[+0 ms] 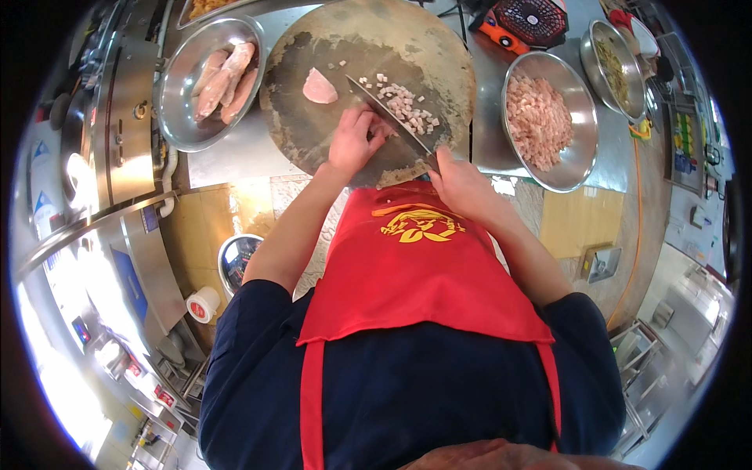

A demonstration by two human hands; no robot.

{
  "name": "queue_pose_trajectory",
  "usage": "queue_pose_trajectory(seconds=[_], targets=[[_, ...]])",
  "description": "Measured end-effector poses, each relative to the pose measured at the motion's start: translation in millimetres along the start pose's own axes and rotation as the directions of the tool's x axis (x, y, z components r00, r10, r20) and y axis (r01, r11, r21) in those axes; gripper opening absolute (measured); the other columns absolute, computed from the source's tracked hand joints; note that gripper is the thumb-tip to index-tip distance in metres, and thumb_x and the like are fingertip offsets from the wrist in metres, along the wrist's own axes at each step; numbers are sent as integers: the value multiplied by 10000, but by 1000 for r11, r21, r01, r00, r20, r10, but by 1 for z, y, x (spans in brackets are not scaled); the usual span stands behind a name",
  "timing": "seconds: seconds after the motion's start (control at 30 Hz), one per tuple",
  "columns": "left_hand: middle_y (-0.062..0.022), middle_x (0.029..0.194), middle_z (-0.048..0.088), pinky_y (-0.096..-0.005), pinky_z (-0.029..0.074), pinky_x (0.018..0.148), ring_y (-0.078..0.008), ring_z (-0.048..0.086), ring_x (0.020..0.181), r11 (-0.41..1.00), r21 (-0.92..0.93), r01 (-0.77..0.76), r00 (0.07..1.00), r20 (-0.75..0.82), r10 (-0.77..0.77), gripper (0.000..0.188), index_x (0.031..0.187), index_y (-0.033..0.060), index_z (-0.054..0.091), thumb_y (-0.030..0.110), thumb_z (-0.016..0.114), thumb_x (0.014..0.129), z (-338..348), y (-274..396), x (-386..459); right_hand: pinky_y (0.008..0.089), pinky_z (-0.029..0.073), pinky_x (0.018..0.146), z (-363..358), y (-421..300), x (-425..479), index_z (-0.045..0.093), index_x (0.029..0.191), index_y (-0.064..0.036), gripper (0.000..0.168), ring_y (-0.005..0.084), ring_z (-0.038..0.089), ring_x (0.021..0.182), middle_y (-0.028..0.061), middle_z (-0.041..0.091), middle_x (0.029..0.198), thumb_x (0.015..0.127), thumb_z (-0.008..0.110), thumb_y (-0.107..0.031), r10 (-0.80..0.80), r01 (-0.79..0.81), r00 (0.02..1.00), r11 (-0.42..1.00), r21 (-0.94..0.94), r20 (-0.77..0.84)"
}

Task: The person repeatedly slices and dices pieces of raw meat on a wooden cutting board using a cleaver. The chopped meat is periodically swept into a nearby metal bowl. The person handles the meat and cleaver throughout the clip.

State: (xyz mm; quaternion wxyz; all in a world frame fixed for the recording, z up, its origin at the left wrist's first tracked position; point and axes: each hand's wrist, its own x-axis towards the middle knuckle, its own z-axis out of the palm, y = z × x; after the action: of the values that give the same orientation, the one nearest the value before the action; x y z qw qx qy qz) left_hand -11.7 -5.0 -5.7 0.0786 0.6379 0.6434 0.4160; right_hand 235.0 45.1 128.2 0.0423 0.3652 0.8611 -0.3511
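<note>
On the round chopping block (329, 138), my right hand (461, 179) grips the handle of a kitchen knife (402, 120). The blade lies diagonally across the block, its tip pointing up and left. My left hand (355, 138) is curled close to the blade's left side, its fingers holding a piece of raw pale-pink meat (389, 128) that they mostly hide. Diced meat (408, 108) is scattered just right of the blade. A larger slice of meat (319, 86) rests apart, up and left of my left hand.
A steel bowl (176, 111) left of the block holds several large raw meat pieces (226, 82). To the right, another steel bowl (581, 155) contains diced meat (537, 120). Beyond it stand a bowl of greenish shreds (611, 70) and an orange-black fan-like device (523, 26).
</note>
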Motion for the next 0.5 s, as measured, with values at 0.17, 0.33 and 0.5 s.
queue_pose_trajectory(seconds=[0.17, 0.33, 0.5], targets=[[-139, 1058, 649, -432, 530, 843, -344, 617, 952, 1000, -21, -20, 1000, 14, 20, 217, 951, 19, 658, 70, 769, 772, 5, 1, -7, 611, 506, 712, 27, -7, 38, 425, 1100, 44, 283, 520, 664, 811, 323, 672, 832, 1004, 561, -184, 44, -43, 999, 997, 71, -7], [-141, 1076, 650, -436, 530, 859, -347, 619, 968, 999, 3, -36, 999, 15, 36, 218, 959, 22, 661, 88, 777, 786, -3, -1, 0, 616, 507, 727, 34, 0, 48, 422, 1102, 26, 292, 527, 667, 839, 337, 678, 863, 1006, 568, -208, 14, -8, 998, 995, 99, -62], [-150, 1089, 634, -443, 533, 866, -350, 601, 1008, 997, -48, -57, 997, -46, 55, 205, 959, 25, 649, 66, 759, 792, -8, 4, 3, 626, 494, 719, 30, 25, 23, 414, 1123, -9, 306, 535, 653, 812, 329, 671, 844, 1016, 568, -251, 77, -69, 993, 993, 92, -91]])
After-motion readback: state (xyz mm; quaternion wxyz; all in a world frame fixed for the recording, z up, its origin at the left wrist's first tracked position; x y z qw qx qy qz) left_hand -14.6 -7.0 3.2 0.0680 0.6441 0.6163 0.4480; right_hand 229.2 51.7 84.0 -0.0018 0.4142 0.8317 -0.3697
